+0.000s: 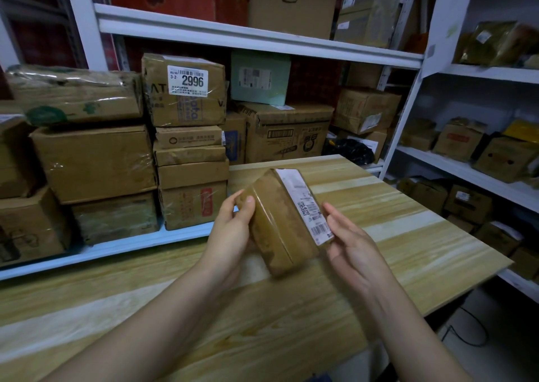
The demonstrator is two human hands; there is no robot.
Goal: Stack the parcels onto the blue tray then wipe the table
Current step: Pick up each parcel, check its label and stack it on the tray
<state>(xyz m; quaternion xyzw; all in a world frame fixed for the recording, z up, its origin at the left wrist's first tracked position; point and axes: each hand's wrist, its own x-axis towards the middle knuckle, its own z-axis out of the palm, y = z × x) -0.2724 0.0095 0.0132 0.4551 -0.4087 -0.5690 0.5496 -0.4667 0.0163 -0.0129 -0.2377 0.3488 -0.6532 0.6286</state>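
Note:
A small brown cardboard parcel (280, 224) with a white shipping label along its right side is held tilted above the wooden table (408, 236). My left hand (233, 230) grips its left side, thumb on the top face. My right hand (350, 244) is at the parcel's lower right corner, by the label, fingers fairly straight. No blue tray is in view.
A white shelf rack (233, 34) behind the table is packed with taped cardboard boxes, one labelled 2996 (186, 90). A second rack (466, 171) with more boxes stands to the right. The table's right edge drops to the floor, where cables lie.

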